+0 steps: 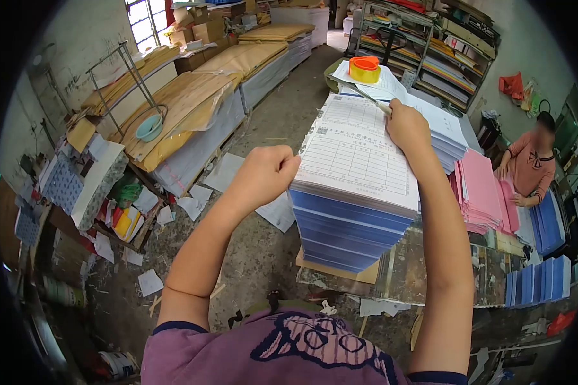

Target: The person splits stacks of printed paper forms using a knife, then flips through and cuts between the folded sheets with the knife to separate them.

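**A messy workroom with a tall stack of forms (356, 199)**

The gray floor (250, 253) has white paper scraps (151, 282) all over it. Close by is a dirty table (401, 285), and the stack sits on it, on a brown board (367, 274). Its sides are blue and white, and the top sheet has boxes and printing. The left hand (266, 170) is curled up at the stack's left edge; I can't tell if it pinches any paper. The right hand (410, 128) is bent over the far right part of the top. A thin stick (372, 100) is by its fingers, but I can't tell if they grip it. To the right are pink sheets (478, 189). Past the stack is a yellow tape roll (364, 76). A person in a pink top (538, 160) is beside the pink sheets. Far back are full shelves (424, 48) and a bright window (153, 25).
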